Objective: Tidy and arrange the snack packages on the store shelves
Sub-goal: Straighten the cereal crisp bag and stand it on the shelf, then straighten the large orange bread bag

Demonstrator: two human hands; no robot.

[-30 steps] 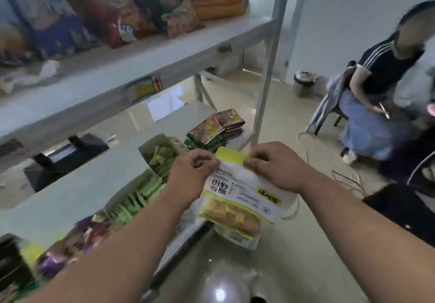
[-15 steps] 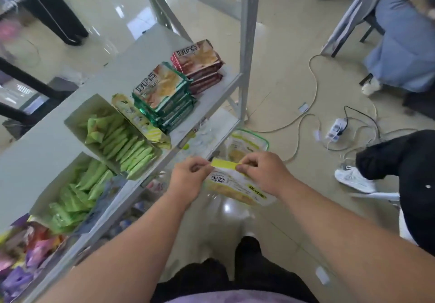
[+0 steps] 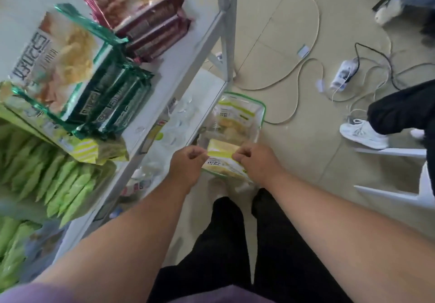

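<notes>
I have lowered the yellow snack bag toward the floor, beside the shelf holding the green-edged packs. My left hand pinches its top left corner, my right hand the top right corner, above an open bag of similar packs.

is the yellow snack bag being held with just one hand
No, the left hand and right hand each pinch a top corner of the yellow snack bag.
</notes>
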